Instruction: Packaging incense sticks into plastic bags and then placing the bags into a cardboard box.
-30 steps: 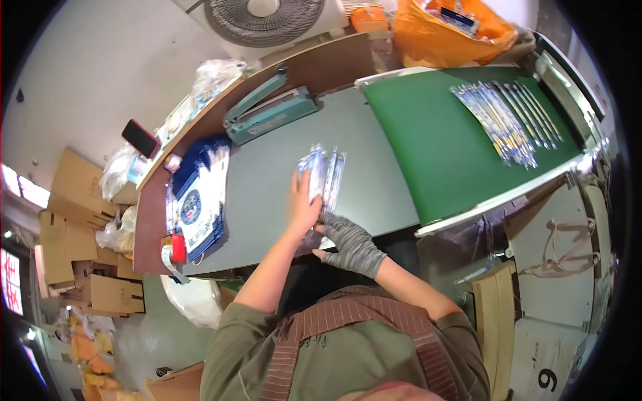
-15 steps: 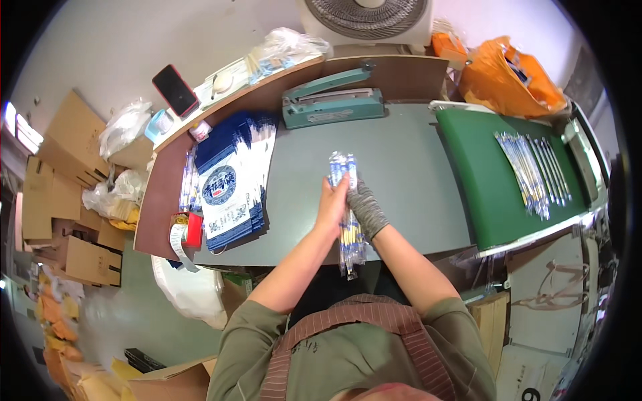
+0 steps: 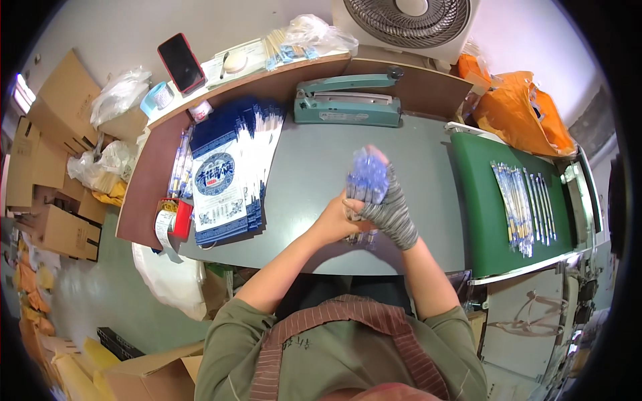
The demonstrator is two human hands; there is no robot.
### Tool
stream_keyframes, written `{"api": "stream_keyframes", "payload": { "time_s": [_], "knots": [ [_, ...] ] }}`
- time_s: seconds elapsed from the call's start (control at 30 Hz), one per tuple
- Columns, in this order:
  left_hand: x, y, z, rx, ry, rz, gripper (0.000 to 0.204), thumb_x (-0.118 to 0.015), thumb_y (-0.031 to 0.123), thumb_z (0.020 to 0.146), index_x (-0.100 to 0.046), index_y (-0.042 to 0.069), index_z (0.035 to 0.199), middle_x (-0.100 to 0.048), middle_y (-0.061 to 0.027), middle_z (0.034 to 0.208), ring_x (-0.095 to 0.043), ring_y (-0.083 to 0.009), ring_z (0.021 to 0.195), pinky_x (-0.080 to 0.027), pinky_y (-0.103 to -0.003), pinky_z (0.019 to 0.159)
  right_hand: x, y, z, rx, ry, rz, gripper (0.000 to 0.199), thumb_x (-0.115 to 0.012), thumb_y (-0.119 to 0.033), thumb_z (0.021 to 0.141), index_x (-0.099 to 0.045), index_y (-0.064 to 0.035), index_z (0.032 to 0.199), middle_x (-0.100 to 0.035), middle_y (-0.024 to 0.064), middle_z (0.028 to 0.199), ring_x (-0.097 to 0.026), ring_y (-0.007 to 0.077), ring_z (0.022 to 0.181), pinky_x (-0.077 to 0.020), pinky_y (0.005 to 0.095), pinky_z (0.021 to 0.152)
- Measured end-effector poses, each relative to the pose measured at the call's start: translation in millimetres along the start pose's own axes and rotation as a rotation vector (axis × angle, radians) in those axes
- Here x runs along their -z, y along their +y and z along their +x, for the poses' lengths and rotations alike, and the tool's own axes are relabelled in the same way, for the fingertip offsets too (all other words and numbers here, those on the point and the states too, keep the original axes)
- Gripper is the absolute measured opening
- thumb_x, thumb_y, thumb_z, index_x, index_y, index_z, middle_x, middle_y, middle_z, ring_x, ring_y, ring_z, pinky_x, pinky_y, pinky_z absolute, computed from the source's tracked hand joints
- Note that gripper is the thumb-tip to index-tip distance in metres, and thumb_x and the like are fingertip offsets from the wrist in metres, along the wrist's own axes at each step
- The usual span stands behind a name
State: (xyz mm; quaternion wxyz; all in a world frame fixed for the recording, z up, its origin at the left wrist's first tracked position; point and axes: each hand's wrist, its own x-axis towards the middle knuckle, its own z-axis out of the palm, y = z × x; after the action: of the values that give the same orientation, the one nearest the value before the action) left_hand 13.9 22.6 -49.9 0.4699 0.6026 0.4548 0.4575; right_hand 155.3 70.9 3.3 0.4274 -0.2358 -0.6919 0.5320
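Observation:
My left hand [image 3: 336,220] and my right hand [image 3: 396,217], which wears a grey striped fingerless sleeve, are both closed around a bundle of plastic-wrapped chopsticks [image 3: 366,179]. The bundle stands nearly upright over the near middle of the grey table [image 3: 304,180]. Its bluish clear-wrapped upper ends show above my fingers, and a little of it shows below my hands; the middle is hidden. More wrapped chopsticks [image 3: 515,207] lie side by side on a green conveyor belt [image 3: 478,234] at the right. To the left is a fanned stack of blue-and-white printed bags [image 3: 221,184].
A teal hand-lever bag sealer [image 3: 348,107] stands at the table's back. Behind it is a fan [image 3: 408,20]. A shelf at the back left bears a phone [image 3: 180,63]. A red tape dispenser [image 3: 180,219] sits at the left edge, and an orange bag [image 3: 521,110] lies beyond the belt.
The bundle has been tilted so its upper ends face up toward me. My right hand has moved up and round its far right side; my left hand has come lower. The view has shifted slightly.

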Motion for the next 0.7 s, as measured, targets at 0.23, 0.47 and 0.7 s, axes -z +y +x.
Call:
{"api": "stream_keyframes", "payload": {
  "time_s": [0.23,0.47,0.7],
  "knots": [
    [-44,18,-80,0.274,-0.321,-0.683,0.027,-0.075,0.021,0.080,-0.061,0.004,0.095,-0.064,-0.0032,0.083,-0.061,-0.0121,0.077,-0.050,-0.028,0.069,1,-18,-28,0.110,0.070,0.062,0.073,-0.078,-0.021,0.070,-0.044,-0.0034,0.132,-0.052,0.0123,0.125,-0.054,0.0235,0.109,-0.0460,0.0358,0.094],
    [43,17,-150,0.158,0.139,0.584,0.035,-0.067,0.022,0.083,-0.059,0.003,0.111,-0.062,-0.0133,0.107,-0.059,-0.0307,0.097,-0.048,-0.037,0.086,-24,24,-61,-0.710,-0.290,0.472,0.021,-0.071,-0.019,0.075,-0.063,-0.0004,0.082,-0.066,0.0140,0.081,-0.066,0.0222,0.076,-0.0549,0.0345,0.071],
    [181,-18,-213,0.095,0.514,1.354,0.027,-0.061,0.000,0.077,-0.063,0.002,0.104,-0.065,-0.0100,0.107,-0.063,-0.0313,0.097,-0.051,-0.037,0.083,-32,23,-59,-0.699,-0.288,0.486,0.022,-0.070,-0.019,0.076,-0.062,0.0001,0.084,-0.066,0.0133,0.081,-0.066,0.0203,0.073,-0.0552,0.0324,0.068]
  ]
}}
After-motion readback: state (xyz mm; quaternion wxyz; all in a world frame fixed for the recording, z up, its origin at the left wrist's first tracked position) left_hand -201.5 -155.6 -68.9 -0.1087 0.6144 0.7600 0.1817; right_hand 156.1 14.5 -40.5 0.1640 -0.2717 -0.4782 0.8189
